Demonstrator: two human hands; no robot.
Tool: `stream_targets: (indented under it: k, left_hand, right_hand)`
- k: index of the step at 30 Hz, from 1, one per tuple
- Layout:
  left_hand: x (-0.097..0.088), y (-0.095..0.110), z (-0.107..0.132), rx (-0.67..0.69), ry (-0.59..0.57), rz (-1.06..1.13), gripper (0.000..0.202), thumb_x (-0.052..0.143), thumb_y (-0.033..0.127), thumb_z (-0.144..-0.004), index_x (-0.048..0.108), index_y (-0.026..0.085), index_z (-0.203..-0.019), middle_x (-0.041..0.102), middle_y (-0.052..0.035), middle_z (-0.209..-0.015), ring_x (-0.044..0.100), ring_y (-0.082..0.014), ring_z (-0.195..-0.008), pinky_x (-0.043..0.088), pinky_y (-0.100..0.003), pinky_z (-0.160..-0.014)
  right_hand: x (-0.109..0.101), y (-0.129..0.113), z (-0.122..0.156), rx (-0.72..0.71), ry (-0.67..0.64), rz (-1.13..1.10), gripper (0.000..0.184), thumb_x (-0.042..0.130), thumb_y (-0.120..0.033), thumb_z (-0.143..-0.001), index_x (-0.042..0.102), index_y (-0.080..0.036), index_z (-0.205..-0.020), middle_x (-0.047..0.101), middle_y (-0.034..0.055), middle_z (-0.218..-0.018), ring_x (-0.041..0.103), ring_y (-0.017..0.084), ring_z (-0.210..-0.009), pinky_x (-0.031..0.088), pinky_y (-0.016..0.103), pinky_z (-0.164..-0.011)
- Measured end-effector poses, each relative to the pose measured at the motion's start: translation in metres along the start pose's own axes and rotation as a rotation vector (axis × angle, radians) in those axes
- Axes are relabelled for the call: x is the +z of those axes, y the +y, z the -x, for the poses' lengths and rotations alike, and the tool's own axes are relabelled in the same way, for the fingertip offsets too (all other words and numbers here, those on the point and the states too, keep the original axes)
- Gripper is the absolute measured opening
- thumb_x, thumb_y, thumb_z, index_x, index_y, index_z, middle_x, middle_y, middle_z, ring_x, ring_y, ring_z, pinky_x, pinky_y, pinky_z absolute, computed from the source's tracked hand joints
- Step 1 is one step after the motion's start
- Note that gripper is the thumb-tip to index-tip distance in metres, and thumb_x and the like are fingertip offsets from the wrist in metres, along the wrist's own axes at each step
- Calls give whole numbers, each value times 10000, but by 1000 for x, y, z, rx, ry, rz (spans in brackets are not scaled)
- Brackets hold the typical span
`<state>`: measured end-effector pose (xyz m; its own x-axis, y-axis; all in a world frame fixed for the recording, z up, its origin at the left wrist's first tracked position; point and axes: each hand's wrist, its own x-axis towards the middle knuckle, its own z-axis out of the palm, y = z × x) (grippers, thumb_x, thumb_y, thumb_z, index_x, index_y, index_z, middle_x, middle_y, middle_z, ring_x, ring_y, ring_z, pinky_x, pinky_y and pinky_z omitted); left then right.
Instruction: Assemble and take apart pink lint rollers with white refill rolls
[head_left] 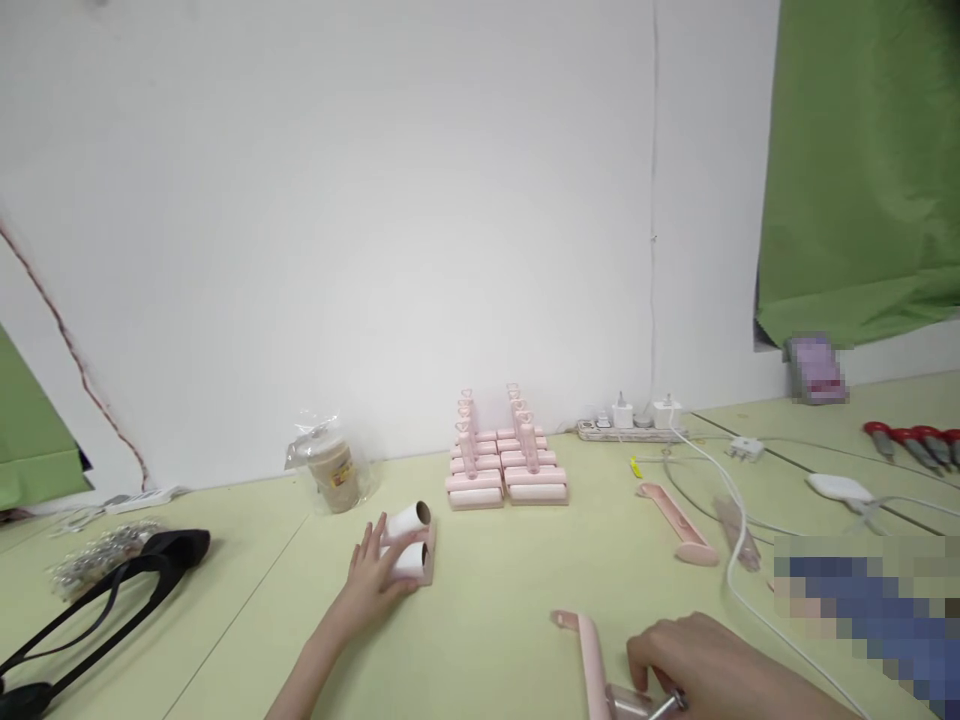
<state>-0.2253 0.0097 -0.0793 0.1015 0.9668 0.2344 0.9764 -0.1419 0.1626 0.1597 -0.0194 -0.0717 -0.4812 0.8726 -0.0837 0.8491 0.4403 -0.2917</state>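
Note:
Two white rolls with brown cardboard cores lie side by side, a rear roll (405, 519) and a front roll (409, 561), with a pink edge showing beneath. My left hand (371, 575) grips the front roll, thumb on its near side and the other fingers across it towards the rear roll. At the bottom edge, my right hand (697, 655) has its fingers curled around a silver metal piece (666, 706), partly hidden by them. Just left of that hand are a pink lint roller cover (590, 655) and a clear pinkish handle (626, 702), cut off by the frame.
Assembled pink lint rollers (536, 480) stand in two rows near the wall. A bagged cup (335, 478) is left of them. Right are a pink shell (679, 525), a power strip (630, 432), a white cable (739, 510) and red-handled tools (911, 440). A black strap (161, 560) lies far left.

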Motion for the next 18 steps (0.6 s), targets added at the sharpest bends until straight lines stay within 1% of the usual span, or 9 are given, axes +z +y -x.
stream_targets:
  k: [4,7,9,11,12,13,15,16,18]
  left_hand:
    - [-6,-4,-18,67,-17,60,468,508,329,-757,425,339,-1218,391,-71,-1328,300,-286,-1242,319,-428,-943]
    - [-9,0,-25,31,95,48,590,538,402,-711,377,242,-1255,317,-124,-1365,184,-328,-1278,126,-532,-1000]
    - [-9,16,-24,-16,247,83,666,502,454,-716,294,184,-1287,238,-152,-1392,89,-335,-1294,37,-546,-1005]
    - [-7,46,-16,-59,311,292,584,403,498,-766,299,191,-1252,339,-148,-1328,226,-302,-1259,149,-499,-1002]
    - [-3,64,-9,-52,196,501,524,376,534,-773,359,209,-1183,460,-131,-1216,388,-280,-1161,270,-454,-955]
    - [1,83,0,-46,-15,720,538,376,593,-751,397,203,-1122,560,-116,-1049,528,-259,-985,370,-413,-862]
    - [14,117,19,-32,-416,1123,693,353,709,-681,355,188,-1139,605,-61,-767,592,-209,-634,440,-330,-597]
    - [21,131,27,-42,-510,1242,753,393,735,-637,335,190,-1153,573,-15,-636,555,-177,-538,397,-275,-512]
    - [33,149,40,-130,-511,1349,685,473,697,-629,350,235,-1119,462,61,-536,438,-104,-425,333,-225,-464]
  right_hand:
    - [0,-9,3,-35,24,62,224,541,-187,-504,639,-269,-687,665,26,-686,589,260,-665,233,234,-478]
    - [-1,-14,2,-115,62,124,166,510,-163,-517,587,-241,-641,660,14,-636,599,235,-607,199,228,-455]
    - [-4,-18,-1,-191,104,181,141,487,-140,-529,533,-225,-631,655,-4,-609,597,207,-547,175,233,-446]
    - [-7,-24,-6,-267,171,258,142,489,-147,-546,487,-221,-667,651,-19,-594,586,190,-495,158,247,-440]
    - [-8,-29,-8,-309,214,301,133,498,-170,-569,469,-221,-688,645,-23,-581,577,185,-468,157,255,-439]
    - [-9,-33,-10,-354,261,345,116,505,-205,-600,455,-220,-704,636,-25,-563,567,181,-444,161,263,-439]
    - [-9,-42,-14,-456,364,423,100,499,-279,-677,441,-216,-728,624,-22,-558,552,173,-421,185,278,-450]
    - [-7,-46,-16,-508,411,463,96,484,-295,-717,436,-212,-729,619,-20,-557,542,166,-409,194,285,-456]
    - [-1,-50,-18,-603,465,550,82,446,-243,-778,426,-203,-709,599,-23,-533,510,145,-369,188,291,-451]
